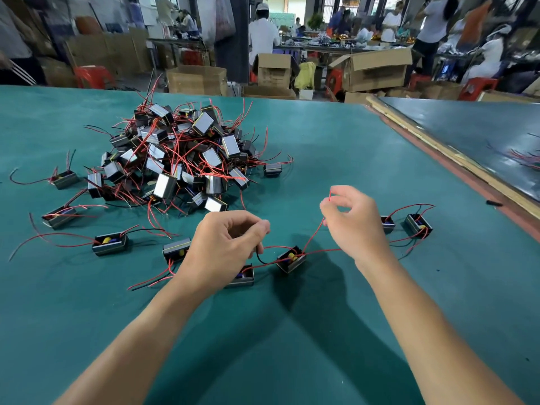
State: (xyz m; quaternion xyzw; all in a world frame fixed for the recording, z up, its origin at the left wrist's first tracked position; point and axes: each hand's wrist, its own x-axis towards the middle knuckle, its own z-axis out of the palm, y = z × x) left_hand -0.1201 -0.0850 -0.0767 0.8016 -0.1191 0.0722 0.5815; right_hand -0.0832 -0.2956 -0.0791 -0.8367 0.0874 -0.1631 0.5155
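A small black box module (pixel 291 259) with a yellow part inside sits tilted on the green table (pixel 336 159) between my hands. My right hand (pixel 355 222) pinches the end of its red wire (pixel 314 236) and holds it raised above the table. My left hand (pixel 226 247) pinches the module's black wire (pixel 261 257) just left of the box. Another module (pixel 242 277) lies partly hidden under my left hand.
A big pile of modules (pixel 178 159) with tangled red and black wires lies at the table's far left. Loose modules (pixel 110 243) lie at the left, two modules (pixel 418 225) at the right. A wooden strip (pixel 455 159) borders the right edge. Cardboard boxes and people fill the background.
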